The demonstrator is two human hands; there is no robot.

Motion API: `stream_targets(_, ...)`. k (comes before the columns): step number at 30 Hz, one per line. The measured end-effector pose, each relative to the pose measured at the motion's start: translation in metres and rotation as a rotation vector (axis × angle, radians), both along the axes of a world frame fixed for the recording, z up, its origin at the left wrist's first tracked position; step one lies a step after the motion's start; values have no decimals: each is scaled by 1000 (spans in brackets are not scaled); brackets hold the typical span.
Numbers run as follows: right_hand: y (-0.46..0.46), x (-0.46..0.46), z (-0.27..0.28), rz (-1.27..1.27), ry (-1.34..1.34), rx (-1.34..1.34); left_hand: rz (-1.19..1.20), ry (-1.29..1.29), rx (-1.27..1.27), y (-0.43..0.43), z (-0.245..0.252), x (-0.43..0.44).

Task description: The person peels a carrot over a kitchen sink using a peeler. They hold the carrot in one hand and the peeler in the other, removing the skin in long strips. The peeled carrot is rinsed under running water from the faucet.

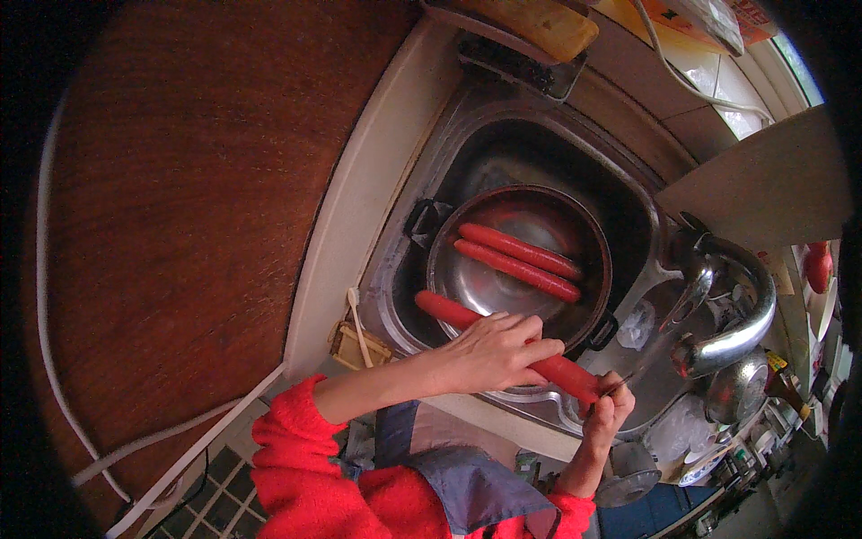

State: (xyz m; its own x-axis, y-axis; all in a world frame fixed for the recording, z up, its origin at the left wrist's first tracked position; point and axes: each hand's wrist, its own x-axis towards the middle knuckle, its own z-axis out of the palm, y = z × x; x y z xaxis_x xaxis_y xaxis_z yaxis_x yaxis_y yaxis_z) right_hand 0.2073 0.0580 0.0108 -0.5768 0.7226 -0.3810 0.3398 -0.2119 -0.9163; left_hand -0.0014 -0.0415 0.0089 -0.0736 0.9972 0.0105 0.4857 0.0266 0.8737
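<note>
Across the front rim of a metal pot (pixel 465 325) lies a long red carrot (pixel 569 377), held at a slant above the sink. My left hand (pixel 495 354) wraps over its middle from above. At the carrot's right end, my right hand (pixel 608 407) pinches a thin blade (pixel 636 372), apparently a knife, against it; the handle is hidden in the fingers. Two more long red carrots (pixel 518 269) rest side by side in the pot. The pot has black side handles and stands in the left basin of a stainless steel sink (pixel 495 151).
A chrome faucet (pixel 744 330) curves over the right basin, with a metal bowl (pixel 737 387) beside it. A toothbrush (pixel 359 327) leans at a small yellowish box (pixel 357 345) on the left rim. A wooden surface (pixel 202 202) fills the left; a container (pixel 515 67) stands behind the sink.
</note>
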Motion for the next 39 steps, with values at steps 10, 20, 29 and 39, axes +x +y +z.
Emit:
stream_targets(10,17,91,30,-521,169,-7,45,-156,19,7,5,1)
stream_targets(20,67,328,56,-980,-603,504,27,-172,20,8,1,10)
stream_targets(29,76,378,8,-785,-812,338,53,-150,3,6,2,10)
stream_targets(39,103,392,-8,-878,-778,251,50,-143,-72,0,-1,3)
